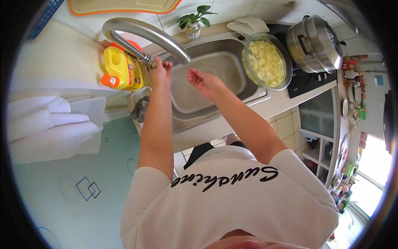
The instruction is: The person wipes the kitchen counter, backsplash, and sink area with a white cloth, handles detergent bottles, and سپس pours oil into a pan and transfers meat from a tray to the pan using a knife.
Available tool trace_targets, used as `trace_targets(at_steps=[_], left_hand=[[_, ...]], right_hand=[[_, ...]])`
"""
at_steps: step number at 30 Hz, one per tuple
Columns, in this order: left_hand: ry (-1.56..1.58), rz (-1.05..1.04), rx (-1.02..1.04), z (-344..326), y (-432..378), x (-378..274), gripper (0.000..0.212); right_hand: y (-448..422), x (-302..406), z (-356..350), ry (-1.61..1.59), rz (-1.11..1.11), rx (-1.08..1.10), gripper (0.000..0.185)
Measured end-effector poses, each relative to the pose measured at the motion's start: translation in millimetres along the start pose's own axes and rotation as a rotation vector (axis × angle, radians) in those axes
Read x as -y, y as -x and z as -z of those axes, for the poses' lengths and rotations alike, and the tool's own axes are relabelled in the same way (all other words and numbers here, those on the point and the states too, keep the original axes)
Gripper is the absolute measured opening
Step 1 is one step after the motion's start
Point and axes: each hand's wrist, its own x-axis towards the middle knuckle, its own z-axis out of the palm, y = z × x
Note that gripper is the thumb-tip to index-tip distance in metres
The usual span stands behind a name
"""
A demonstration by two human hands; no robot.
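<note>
My left hand (162,73) is at the lower body of a curved metal faucet (149,31), its thumb against the metal and its fingers curled; whether it grips a lever there is hidden. Below and to the right of the spout's end, my right hand (205,83) is held palm up over the stainless steel sink (199,107), fingers slightly bent, with nothing in it. No running water can be made out. A glass bowl (245,59) of pale yellow cut pieces, probably potato (267,63), stands at the sink's right edge.
A yellow jug with an orange cap (119,70) and a grey scrubber (140,109) lie left of the sink. Behind it stand a potted plant (193,29) and a folded cloth (248,25). A steel steamer pot (311,43) is on the black cooktop (303,85) at right.
</note>
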Motion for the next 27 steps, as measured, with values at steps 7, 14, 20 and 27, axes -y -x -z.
trace_targets(at_steps=[7,14,20,27], left_hand=[[0.021,0.044,0.224,13,29,15,0.017],[-0.117,-0.01,0.339,-21,113,51,0.024],[0.338,0.507,0.58,-26,62,36,0.028],[0.306,0.723,0.523,8,43,60,0.02]], right_hand=[[-20,-12,1,-0.015,-0.023,-0.033,0.018],[-21,-21,-9,-0.037,0.025,-0.009,0.019],[-8,-43,-12,-0.365,0.238,0.115,0.019],[-5,-54,27,1.304,0.856,0.098,0.031]])
